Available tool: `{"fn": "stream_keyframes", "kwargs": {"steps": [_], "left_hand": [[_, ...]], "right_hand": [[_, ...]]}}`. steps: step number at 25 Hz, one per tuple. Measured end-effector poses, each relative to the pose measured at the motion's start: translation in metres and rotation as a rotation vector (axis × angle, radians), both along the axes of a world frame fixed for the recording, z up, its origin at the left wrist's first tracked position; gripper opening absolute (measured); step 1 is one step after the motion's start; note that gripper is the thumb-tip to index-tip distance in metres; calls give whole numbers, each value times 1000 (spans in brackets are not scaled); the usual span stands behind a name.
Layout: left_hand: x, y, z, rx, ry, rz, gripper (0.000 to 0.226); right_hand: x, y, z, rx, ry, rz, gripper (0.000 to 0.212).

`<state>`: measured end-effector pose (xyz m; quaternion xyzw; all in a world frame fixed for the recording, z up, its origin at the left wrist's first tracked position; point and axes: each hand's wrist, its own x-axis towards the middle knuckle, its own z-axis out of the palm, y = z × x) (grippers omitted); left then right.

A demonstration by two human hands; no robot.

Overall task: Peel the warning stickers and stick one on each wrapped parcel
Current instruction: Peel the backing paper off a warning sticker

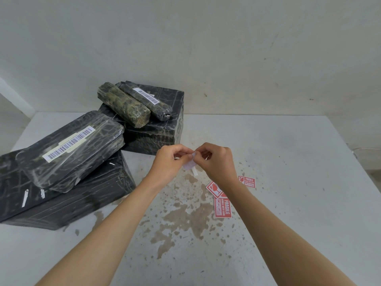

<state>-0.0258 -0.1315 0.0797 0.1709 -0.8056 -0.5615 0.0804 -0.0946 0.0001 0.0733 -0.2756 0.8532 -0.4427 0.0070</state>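
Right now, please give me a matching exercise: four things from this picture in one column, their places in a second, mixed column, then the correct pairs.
Things:
1. sticker being peeled
2. flat parcel with barcode label
3. two roll parcels
4. loose red stickers

Places:
A. on the rear black box
B. lying on the table, under the right forearm
C. between the left hand and right hand
D. on the near big black box

Pairs: 1-C, 2-D, 3-A, 4-B

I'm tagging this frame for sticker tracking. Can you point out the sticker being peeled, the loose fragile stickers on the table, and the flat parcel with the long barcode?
Sticker being peeled (190,163), head view: pale backing below fingertips.
Fragile stickers (223,207), head view: red printed face.
Flat parcel (70,143), head view: barcode label.
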Motion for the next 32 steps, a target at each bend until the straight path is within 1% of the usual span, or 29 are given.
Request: {"fn": "stream_keyframes", "kwargs": {"steps": [3,9,12,15,18,20,23,25,28,32], "left_hand": [[0,-1,0,14,4,8,10],[2,2,2,121,11,39,12],[4,5,-2,240,-12,119,12],[5,3,-10,328,-59,233,16],[6,-1,-20,393,-121,361,14],[7,-3,-26,391,-176,414,15],[4,-6,-34,381,-233,421,18],[0,-6,-35,376,-250,409,17],[-6,-5,-36,363,-255,385,17],[-12,-3,-37,339,-256,359,15]], "right_hand": [[-1,-1,1,-27,-34,-14,8],[-2,-3,1,-80,-135,-71,8],[-4,-3,-1,-106,-249,-140,8],[-6,-3,-5,-184,-388,-216,9],[-12,2,-17,-249,-496,-340,11],[-17,6,-32,-153,-516,-381,12],[-22,7,-57,124,-495,-317,15],[-23,3,-70,269,-458,-279,15],[-26,-3,-78,352,-478,-249,17],[-33,-5,-83,376,-507,-243,21]]}}
